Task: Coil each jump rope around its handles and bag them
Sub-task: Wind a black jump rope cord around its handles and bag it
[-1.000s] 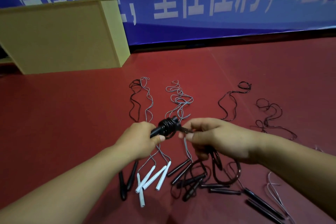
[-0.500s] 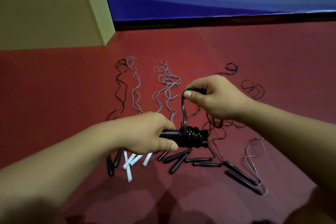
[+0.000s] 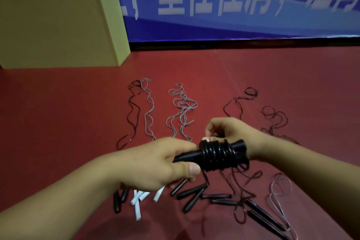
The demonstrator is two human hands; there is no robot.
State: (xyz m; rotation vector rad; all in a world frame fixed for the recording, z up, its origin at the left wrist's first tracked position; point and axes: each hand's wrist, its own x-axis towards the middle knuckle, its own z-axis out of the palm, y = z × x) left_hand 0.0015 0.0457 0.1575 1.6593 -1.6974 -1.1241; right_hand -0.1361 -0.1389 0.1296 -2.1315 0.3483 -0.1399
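Observation:
My left hand (image 3: 159,163) grips the black handles of a jump rope (image 3: 218,155), held level above the floor, with several turns of black cord wound round them. My right hand (image 3: 231,132) is just behind the coil, its fingers curled and pinching the loose cord near the bundle. The cord's free tail hangs from the coil down to the floor. Other jump ropes lie on the red floor (image 3: 58,122): white handles (image 3: 139,198) with grey cords (image 3: 181,109), and black handles (image 3: 191,193) with dark cords.
A tan box (image 3: 56,27) stands at the back left against a blue banner (image 3: 233,2) with white characters. More black handles (image 3: 263,216) and a pale cord loop (image 3: 278,195) lie at the lower right. No bag is in view.
The coil has risen and now lies between my hands. My right hand dropped from above the coil to just behind it, bringing the cord round the handles.

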